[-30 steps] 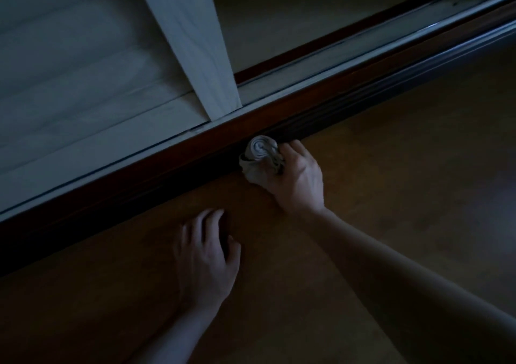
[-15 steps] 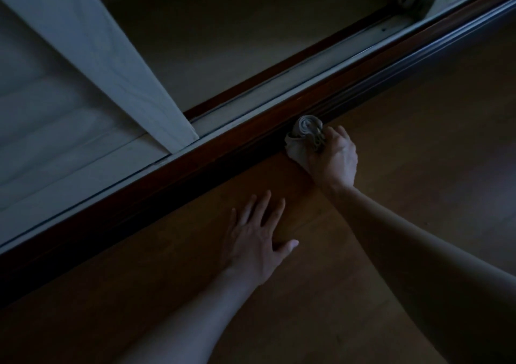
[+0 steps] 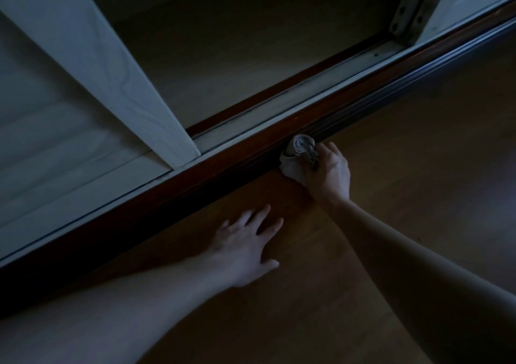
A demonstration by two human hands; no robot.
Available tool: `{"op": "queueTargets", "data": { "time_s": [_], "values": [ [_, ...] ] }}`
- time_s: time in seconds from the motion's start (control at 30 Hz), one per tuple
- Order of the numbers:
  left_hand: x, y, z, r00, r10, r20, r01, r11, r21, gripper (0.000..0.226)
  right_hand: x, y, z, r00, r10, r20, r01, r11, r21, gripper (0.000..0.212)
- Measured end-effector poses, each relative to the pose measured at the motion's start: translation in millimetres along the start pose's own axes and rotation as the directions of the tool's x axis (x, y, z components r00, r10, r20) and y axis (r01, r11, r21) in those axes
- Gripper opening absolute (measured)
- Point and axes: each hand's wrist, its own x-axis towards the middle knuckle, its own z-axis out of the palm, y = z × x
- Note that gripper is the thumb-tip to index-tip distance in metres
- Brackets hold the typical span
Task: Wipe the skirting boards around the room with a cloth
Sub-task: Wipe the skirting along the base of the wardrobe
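The room is dim. A dark red-brown skirting board (image 3: 195, 179) runs diagonally from lower left to upper right along the base of a wardrobe. My right hand (image 3: 329, 172) grips a bunched pale cloth (image 3: 297, 154) and holds it against the face of the board. My left hand (image 3: 245, 248) lies flat on the wooden floor (image 3: 405, 168) with its fingers spread, a little in front of the board and to the left of the cloth.
Above the board a pale sliding door (image 3: 83, 65) stands at the left, with its track (image 3: 293, 104) beside it. To its right the wardrobe stands open on a dark inside (image 3: 237, 37). Bare wooden floor extends to the right.
My right hand has slid the cloth to the right along the board. My left hand has shifted right on the floor and spread its fingers. The view has panned right.
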Motion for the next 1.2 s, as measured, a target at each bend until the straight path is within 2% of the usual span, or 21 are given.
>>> {"op": "queueTargets", "data": {
  "time_s": [0.07,0.2,0.3,0.37,0.5,0.67,0.77,0.83,0.93,1.1,1.2],
  "values": [
    [5.0,-2.2,1.5,0.999,0.007,-0.046,-0.007,1.0,-0.015,0.079,1.5,1.7,0.8,0.999,0.043,-0.03,-0.042,0.999,0.003,0.027],
    [33.7,21.1,12.9,0.965,-0.063,-0.256,0.002,0.973,-0.23,0.068,2.8,3.4,1.3,0.992,0.114,-0.061,-0.113,0.993,0.016,0.028],
    [55.6,38.2,20.8,0.858,-0.12,-0.499,-0.043,0.952,-0.302,0.059,10.7,10.4,-6.9,0.985,0.139,-0.106,-0.138,0.99,0.013,0.023],
    [62.7,41.3,27.8,0.794,-0.152,-0.589,-0.033,0.956,-0.292,0.057,18.2,18.0,-13.2,0.982,0.158,-0.107,-0.158,0.987,0.013,0.024],
    [68.4,41.1,33.5,0.781,-0.156,-0.605,-0.006,0.967,-0.256,0.059,19.6,22.2,-12.7,0.986,0.157,-0.052,-0.157,0.988,0.006,0.035],
    [66.6,42.0,30.9,0.804,-0.151,-0.575,0.012,0.971,-0.239,0.06,18.6,19.8,-15.9,1.0,0.001,0.023,-0.001,1.0,0.005,0.039],
    [67.8,41.6,30.5,0.811,-0.148,-0.566,0.016,0.972,-0.233,0.061,28.5,32.3,-22.8,0.999,0.039,-0.025,-0.038,0.999,0.015,0.034],
    [67.5,41.3,31.8,0.81,-0.147,-0.568,0.015,0.973,-0.23,0.06,37.8,42.7,-27.5,0.988,0.123,-0.093,-0.122,0.992,0.016,0.025],
    [68.5,40.5,33.9,0.805,-0.148,-0.574,0.012,0.972,-0.234,0.06,46.1,51.2,-32.8,0.964,0.237,-0.121,-0.237,0.971,0.017,0.033],
    [69.6,40.9,35.2,0.791,-0.146,-0.594,0.006,0.973,-0.231,0.059,43.1,45.8,-31.9,0.987,0.134,-0.088,-0.135,0.991,-0.003,0.027],
    [70.1,40.7,36.3,0.788,-0.151,-0.597,0.004,0.971,-0.239,0.059,48.9,48.6,-37.2,0.976,0.161,-0.143,-0.162,0.987,0.01,0.029]
  ]
}}
